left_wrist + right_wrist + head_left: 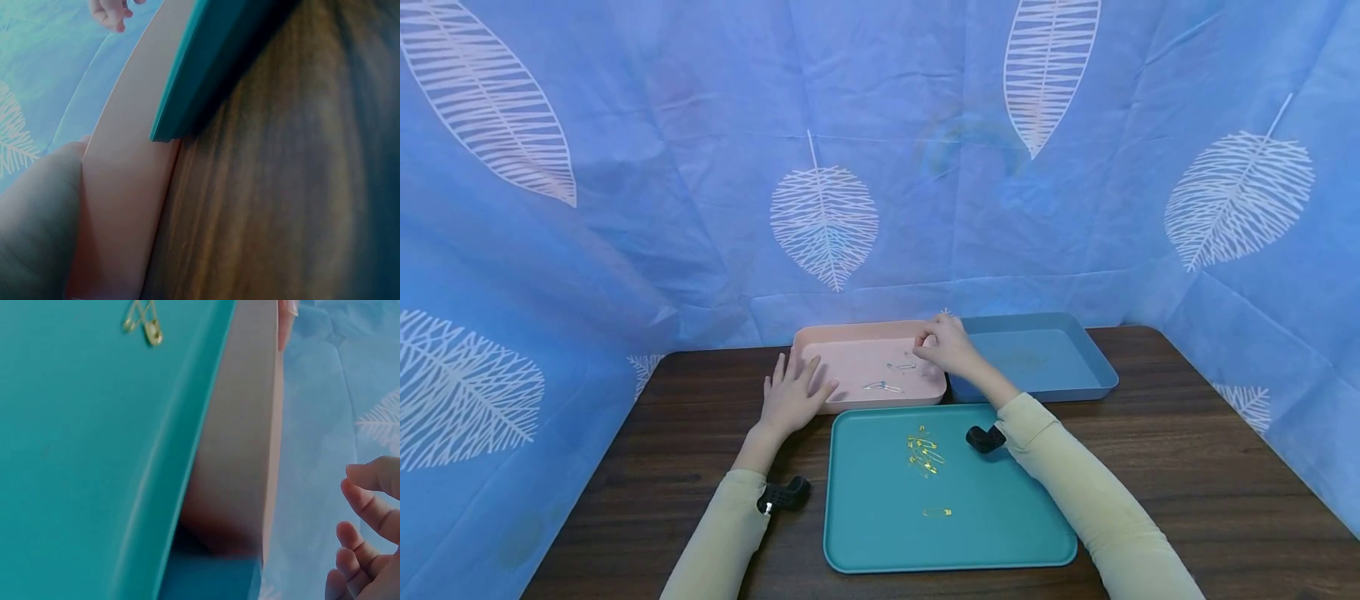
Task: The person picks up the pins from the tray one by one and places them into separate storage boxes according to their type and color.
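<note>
My left hand (792, 393) lies with fingers spread over the left end of the pink tray (842, 335); in the right wrist view a fingertip (285, 328) shows at its rim. Inside this tray lie silver safety pins (883, 387). Over its right end hovers my right hand (946, 343), thumb and index fingertips brought together, other fingers curled. A faint silver bit shows close by those fingertips in the head view; I cannot tell whether they pinch a pin. Gold safety pins (925, 452) lie in a loose group on the teal tray (880, 533), one apart nearer the front.
A blue tray (1037, 393) stands beside the pink tray at the back right, partly under my right forearm. The teal tray sits in front of both. A dark wooden table (647, 467) carries everything, with a blue leaf-patterned cloth (715, 167) hanging behind.
</note>
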The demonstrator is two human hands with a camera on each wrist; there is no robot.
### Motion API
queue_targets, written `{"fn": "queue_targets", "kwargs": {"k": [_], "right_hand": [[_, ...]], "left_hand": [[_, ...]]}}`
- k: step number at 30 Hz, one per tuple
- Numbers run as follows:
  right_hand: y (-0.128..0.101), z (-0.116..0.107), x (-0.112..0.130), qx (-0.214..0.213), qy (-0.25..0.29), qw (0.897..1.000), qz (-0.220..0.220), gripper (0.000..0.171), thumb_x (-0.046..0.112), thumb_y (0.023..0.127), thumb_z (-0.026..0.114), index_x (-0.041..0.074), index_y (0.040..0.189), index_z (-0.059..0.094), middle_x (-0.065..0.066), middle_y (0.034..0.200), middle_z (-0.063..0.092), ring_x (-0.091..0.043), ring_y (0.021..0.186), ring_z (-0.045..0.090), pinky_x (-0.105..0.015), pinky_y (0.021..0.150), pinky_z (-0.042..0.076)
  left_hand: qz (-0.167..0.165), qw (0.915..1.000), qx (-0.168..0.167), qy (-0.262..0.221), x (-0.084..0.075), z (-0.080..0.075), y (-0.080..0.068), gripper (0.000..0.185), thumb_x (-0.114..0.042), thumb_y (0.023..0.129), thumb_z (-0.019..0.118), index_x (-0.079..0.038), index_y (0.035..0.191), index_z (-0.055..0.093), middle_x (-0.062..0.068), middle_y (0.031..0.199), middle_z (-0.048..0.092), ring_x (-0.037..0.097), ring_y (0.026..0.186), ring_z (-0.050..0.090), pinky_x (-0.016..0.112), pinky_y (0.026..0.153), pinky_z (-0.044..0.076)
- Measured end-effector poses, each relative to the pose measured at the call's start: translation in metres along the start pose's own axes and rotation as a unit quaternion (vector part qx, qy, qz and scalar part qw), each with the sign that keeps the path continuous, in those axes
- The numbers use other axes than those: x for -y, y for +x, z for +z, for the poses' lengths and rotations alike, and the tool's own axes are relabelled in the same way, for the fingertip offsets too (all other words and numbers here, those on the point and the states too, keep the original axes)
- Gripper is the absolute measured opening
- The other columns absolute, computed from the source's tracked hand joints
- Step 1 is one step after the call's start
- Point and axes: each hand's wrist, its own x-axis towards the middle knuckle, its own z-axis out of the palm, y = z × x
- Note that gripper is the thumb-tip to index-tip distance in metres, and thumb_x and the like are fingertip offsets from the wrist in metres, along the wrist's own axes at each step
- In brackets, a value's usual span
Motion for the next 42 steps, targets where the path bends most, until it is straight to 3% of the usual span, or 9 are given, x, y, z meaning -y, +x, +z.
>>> {"fn": "queue_targets", "kwargs": {"k": [12,24,35,42], "right_hand": [[-0.031,-0.040,-0.031,-0.014,-0.006,1.000,0.003,0.013,0.022,0.090,0.069,0.010,0.092,0.067,-0.023,0.127,0.051,-0.042,0.121,0.039,-0.062,0.100,0.031],[-0.066,-0.066,-0.059,-0.042,-0.081,0.994,-0.064,0.029,0.026,0.087,0.074,0.006,0.108,0.068,-0.019,0.122,0.055,-0.043,0.118,0.043,-0.062,0.098,0.033],[-0.105,-0.095,-0.084,-0.065,-0.161,0.983,-0.054,0.057,0.041,0.089,0.068,0.008,0.134,0.056,-0.024,0.142,0.044,-0.047,0.135,0.033,-0.069,0.104,0.025],[-0.125,-0.110,-0.106,-0.060,-0.190,0.980,-0.014,0.071,0.047,0.089,0.065,0.008,0.145,0.045,-0.027,0.152,0.033,-0.048,0.143,0.023,-0.076,0.101,0.021]], "left_hand": [[-0.004,1.0000,0.006,-0.003,-0.001,-0.002,-0.001,0.074,-0.064,0.093,0.045,-0.021,0.153,0.033,0.019,0.164,0.009,0.044,0.150,0.005,0.073,0.111,0.012],[0.000,1.0000,-0.002,-0.006,-0.001,0.000,-0.002,0.073,-0.063,0.093,0.047,-0.021,0.152,0.035,0.019,0.163,0.011,0.044,0.150,0.006,0.074,0.110,0.012],[0.002,1.0000,0.000,-0.009,0.000,-0.001,-0.002,0.073,-0.063,0.094,0.046,-0.021,0.152,0.035,0.019,0.163,0.011,0.044,0.150,0.006,0.074,0.110,0.012],[0.002,1.0000,0.001,-0.008,0.000,-0.001,-0.002,0.074,-0.064,0.093,0.045,-0.022,0.153,0.034,0.017,0.164,0.010,0.043,0.151,0.005,0.075,0.110,0.011]]}}
